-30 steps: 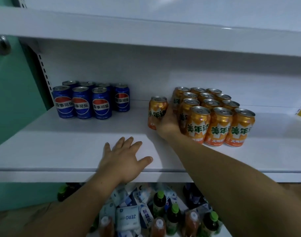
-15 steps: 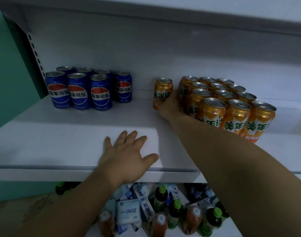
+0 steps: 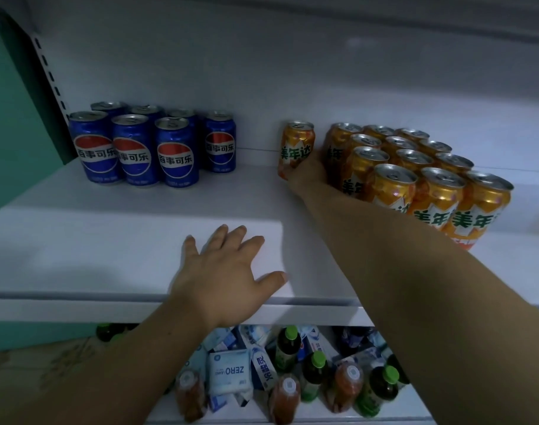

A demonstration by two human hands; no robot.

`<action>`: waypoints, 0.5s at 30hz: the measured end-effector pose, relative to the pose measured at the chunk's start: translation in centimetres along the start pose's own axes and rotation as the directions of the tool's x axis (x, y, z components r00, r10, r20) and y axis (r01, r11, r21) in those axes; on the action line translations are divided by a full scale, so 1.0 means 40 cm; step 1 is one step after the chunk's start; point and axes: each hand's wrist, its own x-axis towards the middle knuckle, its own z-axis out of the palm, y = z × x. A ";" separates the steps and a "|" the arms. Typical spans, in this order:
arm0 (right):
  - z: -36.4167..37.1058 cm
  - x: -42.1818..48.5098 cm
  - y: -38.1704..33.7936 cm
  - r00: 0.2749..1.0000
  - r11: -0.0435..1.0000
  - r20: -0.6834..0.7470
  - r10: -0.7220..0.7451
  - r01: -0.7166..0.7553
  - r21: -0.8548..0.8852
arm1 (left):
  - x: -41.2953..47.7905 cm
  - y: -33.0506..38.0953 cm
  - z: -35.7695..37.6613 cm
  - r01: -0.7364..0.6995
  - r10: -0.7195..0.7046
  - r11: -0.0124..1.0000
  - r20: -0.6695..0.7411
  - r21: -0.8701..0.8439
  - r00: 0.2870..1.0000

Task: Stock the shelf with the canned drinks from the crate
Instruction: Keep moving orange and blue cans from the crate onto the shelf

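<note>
Orange can (image 3: 296,148) stands upright at centre right of the frame on the white shelf (image 3: 108,240), gripped low by the right hand (image 3: 306,176), just left of the orange block (image 3: 415,179). Left hand (image 3: 222,277) rests flat, fingers spread, at the shelf's front edge.

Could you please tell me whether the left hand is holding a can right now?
No, the left hand rests flat with fingers spread on the shelf, holding nothing; only the right hand grips an orange can.
</note>
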 end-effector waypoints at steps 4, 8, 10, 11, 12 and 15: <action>0.007 0.030 -0.003 0.999 0.999 -0.012 0.032 -0.032 0.022 | 0.002 0.000 -0.003 0.007 -0.007 1.000 0.004 0.001 1.000; 0.009 0.020 -0.008 0.999 0.999 -0.043 -0.004 0.006 0.050 | 0.004 -0.004 -0.003 0.009 -0.009 1.000 0.001 0.009 1.000; -0.004 0.006 -0.016 0.990 0.993 -0.080 -0.114 0.114 -0.011 | 0.003 -0.005 -0.001 0.011 -0.011 1.000 -0.005 0.005 1.000; -0.017 0.000 -0.023 0.978 0.981 -0.093 -0.189 0.183 -0.066 | 0.002 -0.006 -0.001 0.011 -0.011 1.000 -0.006 0.004 1.000; -0.033 -0.004 -0.032 0.961 0.962 -0.098 -0.259 0.247 -0.117 | 0.002 -0.005 -0.001 0.009 -0.009 1.000 -0.007 0.003 1.000; -0.087 -0.006 -0.069 0.918 0.897 -0.044 -0.395 0.375 -0.235 | 0.000 0.001 -0.001 0.006 -0.006 1.000 -0.011 -0.006 1.000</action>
